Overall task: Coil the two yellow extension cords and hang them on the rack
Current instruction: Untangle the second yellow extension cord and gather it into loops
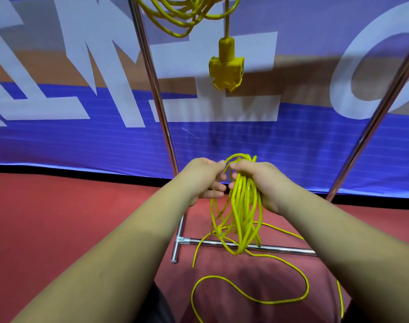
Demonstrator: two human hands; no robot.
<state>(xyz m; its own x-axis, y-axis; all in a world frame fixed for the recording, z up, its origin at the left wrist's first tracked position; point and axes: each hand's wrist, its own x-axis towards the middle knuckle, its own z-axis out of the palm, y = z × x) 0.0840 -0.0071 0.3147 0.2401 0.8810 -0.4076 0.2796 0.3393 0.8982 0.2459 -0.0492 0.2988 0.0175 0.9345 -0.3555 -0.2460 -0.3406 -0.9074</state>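
One yellow cord [175, 17] is already hanging from the top of the rack [156, 89], and its socket block [226, 73] dangles between the two rack poles. The second cord [243, 206] is only part coiled. A bundle of long loops is held in front of the rack, low between its poles, and the loops hang down to the rack's foot bar. The rest of it, a loose tail [245, 297], lies in open curves on the red floor [59, 217] on the near side of that bar.

The right hand [266, 183] grips the top of the bundle with its fingers wrapped right round the loops. The left hand [203, 180] sits just beside it with its fingers curled. Its thumb and forefinger seem to pinch a single strand at the top of the loops, though the exact contact is hard to make out.

The loops look uneven, and some cross each other near the bottom. If more cord is pulled in carelessly, they could knot into a tangle. The hanging loops and the tail both pass over the rack's foot bar, so a strand could snag on it or on its end joint and jerk the bundle. With this many loops in one hand, a loosened right grip would let several slip out and undo the coil. Lifting the bundle towards the top of the rack could also knock the hanging socket block or catch in the cord hung there.
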